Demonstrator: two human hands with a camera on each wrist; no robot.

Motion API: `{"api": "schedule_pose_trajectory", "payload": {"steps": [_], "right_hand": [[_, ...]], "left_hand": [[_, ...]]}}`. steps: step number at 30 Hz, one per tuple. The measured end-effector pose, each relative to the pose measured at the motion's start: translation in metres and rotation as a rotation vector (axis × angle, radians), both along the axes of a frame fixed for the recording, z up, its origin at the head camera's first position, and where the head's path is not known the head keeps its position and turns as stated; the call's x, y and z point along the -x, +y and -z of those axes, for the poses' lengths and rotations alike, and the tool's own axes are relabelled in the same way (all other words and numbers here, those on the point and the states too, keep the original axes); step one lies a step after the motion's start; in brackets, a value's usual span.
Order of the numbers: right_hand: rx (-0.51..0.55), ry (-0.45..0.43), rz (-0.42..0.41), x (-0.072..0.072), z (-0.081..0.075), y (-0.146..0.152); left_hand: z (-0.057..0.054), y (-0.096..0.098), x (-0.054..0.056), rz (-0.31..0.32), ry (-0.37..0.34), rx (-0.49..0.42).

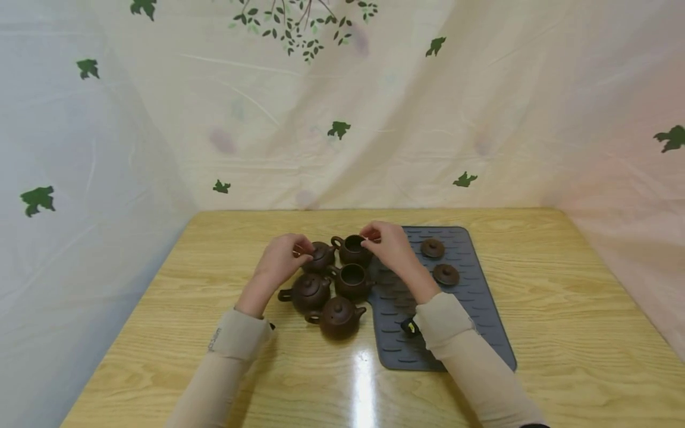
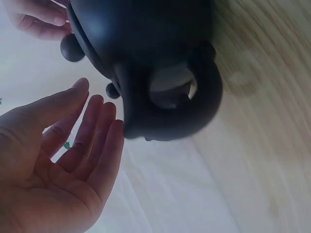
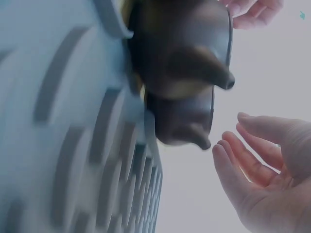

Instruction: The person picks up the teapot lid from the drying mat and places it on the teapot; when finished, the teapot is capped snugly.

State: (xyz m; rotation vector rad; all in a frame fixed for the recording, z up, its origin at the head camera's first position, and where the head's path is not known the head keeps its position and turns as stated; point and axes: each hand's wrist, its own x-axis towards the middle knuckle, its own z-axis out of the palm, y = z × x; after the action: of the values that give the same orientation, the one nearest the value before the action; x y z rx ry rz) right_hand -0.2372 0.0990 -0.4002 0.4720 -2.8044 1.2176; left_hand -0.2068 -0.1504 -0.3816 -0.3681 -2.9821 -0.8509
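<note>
In the head view my left hand [image 1: 280, 260] is beside the back-left lidded teapot [image 1: 323, 257], fingertips near its lid knob. The left wrist view shows the hand's fingers loosely bent, with a gap between thumb and fingers and nothing held. A dark teapot [image 2: 146, 39] fills much of that view. My right hand [image 1: 393, 245] hovers by the rim of the back lidless teapot [image 1: 354, 251]. Its fingers are relaxed and empty in the right wrist view, close to a spout [image 3: 194, 135]. Whether either hand touches a teapot is unclear.
Another lidless teapot [image 1: 353, 280] and two lidded teapots, one at left [image 1: 309, 293] and one in front [image 1: 339, 319], stand close together. Two loose lids [image 1: 432, 248] lie on the grey ridged mat [image 1: 481, 321] at right. A wooden table [image 1: 160, 297] bears everything; fabric hangs behind.
</note>
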Motion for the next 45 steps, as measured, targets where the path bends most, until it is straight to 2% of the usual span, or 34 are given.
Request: {"api": "schedule_pose_trajectory", "payload": {"steps": [5,14,25,33,45], "right_hand": [[0.011,0.002,0.01,-0.004,0.001,0.018],[-0.033,0.005,0.068,-0.012,0.007,0.049],[-0.09,0.034,0.112,-0.018,0.016,0.083],[-0.113,0.044,0.109,-0.023,0.017,0.105],[-0.128,-0.006,0.083,-0.033,0.019,0.133]], "left_hand": [[0.002,0.004,-0.001,0.029,-0.003,-0.01],[0.006,0.014,-0.002,0.093,0.039,-0.015],[0.011,0.025,-0.004,0.162,0.013,-0.052],[0.016,0.028,-0.004,0.176,0.0,-0.054],[0.023,0.029,-0.002,0.183,0.014,-0.056]]}}
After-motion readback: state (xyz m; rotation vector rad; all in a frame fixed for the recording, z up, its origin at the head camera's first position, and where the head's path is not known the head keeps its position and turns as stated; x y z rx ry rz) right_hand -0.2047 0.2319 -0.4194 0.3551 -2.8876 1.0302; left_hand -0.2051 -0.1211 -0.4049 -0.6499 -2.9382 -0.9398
